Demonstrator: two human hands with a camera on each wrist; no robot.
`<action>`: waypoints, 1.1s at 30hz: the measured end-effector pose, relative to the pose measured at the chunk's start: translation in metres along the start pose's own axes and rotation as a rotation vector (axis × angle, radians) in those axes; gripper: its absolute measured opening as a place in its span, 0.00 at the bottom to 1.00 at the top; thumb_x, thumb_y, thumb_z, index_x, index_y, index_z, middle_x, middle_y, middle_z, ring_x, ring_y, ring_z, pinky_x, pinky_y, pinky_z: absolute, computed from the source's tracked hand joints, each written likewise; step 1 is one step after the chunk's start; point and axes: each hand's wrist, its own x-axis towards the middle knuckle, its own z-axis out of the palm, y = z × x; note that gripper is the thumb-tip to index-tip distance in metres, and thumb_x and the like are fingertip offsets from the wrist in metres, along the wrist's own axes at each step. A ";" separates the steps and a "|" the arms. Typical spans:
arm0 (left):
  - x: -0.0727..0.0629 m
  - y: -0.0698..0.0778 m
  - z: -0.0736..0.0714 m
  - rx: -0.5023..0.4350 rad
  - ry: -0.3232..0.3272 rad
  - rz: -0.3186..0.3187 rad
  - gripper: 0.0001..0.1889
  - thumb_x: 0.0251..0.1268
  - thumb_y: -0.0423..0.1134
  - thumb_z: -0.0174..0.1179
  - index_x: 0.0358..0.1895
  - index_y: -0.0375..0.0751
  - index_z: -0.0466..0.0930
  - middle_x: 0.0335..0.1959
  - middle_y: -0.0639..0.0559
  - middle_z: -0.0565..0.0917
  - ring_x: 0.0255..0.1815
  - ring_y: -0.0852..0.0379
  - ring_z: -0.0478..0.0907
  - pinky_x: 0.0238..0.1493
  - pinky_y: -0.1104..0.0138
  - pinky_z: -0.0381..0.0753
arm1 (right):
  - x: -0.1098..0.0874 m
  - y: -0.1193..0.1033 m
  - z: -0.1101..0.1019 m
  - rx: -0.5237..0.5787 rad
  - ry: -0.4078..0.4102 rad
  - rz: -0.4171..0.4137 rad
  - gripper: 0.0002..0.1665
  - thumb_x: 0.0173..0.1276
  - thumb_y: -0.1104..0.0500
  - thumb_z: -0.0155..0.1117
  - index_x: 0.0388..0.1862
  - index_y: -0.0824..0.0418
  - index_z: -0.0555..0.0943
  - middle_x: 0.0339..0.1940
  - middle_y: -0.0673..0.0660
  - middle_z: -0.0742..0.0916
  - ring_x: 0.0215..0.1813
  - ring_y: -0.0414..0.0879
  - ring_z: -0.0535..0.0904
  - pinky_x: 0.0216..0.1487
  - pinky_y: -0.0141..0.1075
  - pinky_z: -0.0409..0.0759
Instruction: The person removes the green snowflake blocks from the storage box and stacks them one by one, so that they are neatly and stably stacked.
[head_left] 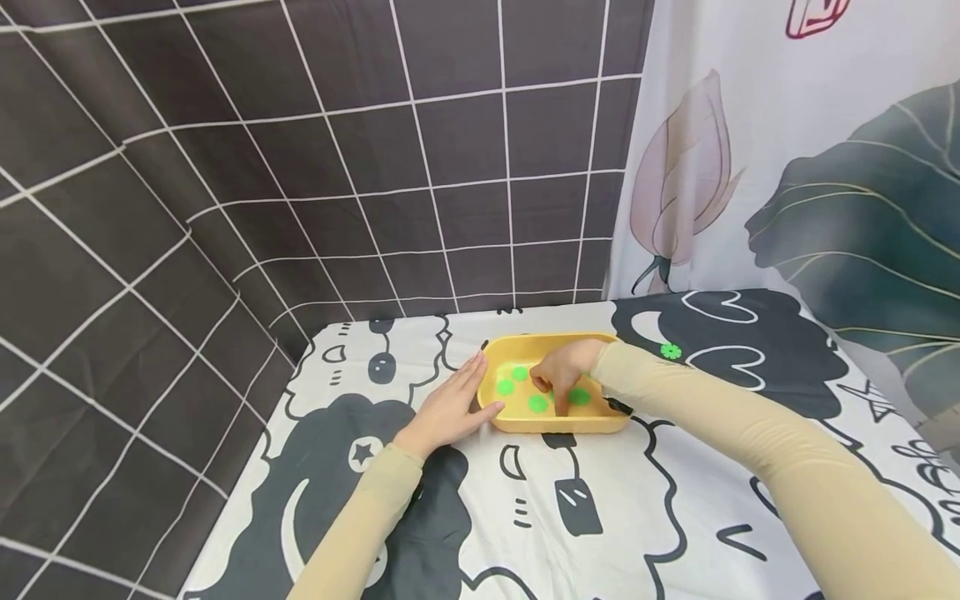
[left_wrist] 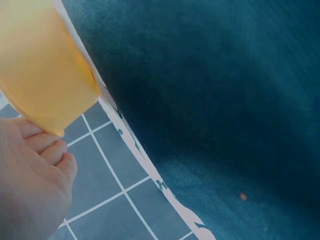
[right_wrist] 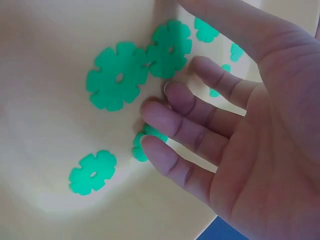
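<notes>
A yellow plastic basin (head_left: 555, 425) sits on the patterned cloth. My left hand (head_left: 448, 408) holds its left end, with the thumb over the near rim. From the left wrist, my fingertips (left_wrist: 62, 155) lie right at the basin's rim. Inside the basin are several flat green notched discs (right_wrist: 118, 76), each with a small centre hole. My right hand (head_left: 566, 371) reaches down among them. In the right wrist view its fingers are spread and loosely bent close over the discs, with nothing seen in the palm; the thumb tip runs out of that view.
One more green disc (head_left: 671, 351) lies on the cloth (head_left: 517, 542) to the right of the basin, beyond my right forearm. A dark grid-patterned curtain (head_left: 450, 150) hangs behind and at the left. A leaf-print curtain (head_left: 750, 108) hangs at the right.
</notes>
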 end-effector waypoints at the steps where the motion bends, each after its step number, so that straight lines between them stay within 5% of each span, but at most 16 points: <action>1: 0.001 0.000 0.000 0.001 0.000 0.002 0.47 0.73 0.68 0.46 0.81 0.38 0.48 0.82 0.48 0.49 0.82 0.55 0.45 0.78 0.60 0.51 | 0.000 0.000 0.000 -0.006 0.002 0.004 0.25 0.49 0.55 0.82 0.38 0.58 0.75 0.28 0.46 0.75 0.33 0.41 0.70 0.36 0.30 0.68; 17: 0.003 0.003 0.004 -0.003 0.010 0.010 0.46 0.73 0.68 0.47 0.81 0.38 0.49 0.82 0.48 0.50 0.82 0.56 0.46 0.78 0.60 0.52 | 0.011 0.001 -0.003 0.075 0.007 -0.105 0.20 0.53 0.58 0.82 0.36 0.58 0.78 0.32 0.47 0.79 0.33 0.40 0.71 0.38 0.31 0.71; 33: 0.002 0.001 0.004 -0.002 0.017 -0.011 0.46 0.73 0.68 0.48 0.81 0.38 0.49 0.82 0.49 0.50 0.82 0.55 0.46 0.78 0.60 0.53 | 0.020 0.010 -0.003 0.160 0.095 -0.023 0.11 0.57 0.61 0.79 0.32 0.58 0.81 0.27 0.46 0.79 0.28 0.38 0.72 0.33 0.28 0.71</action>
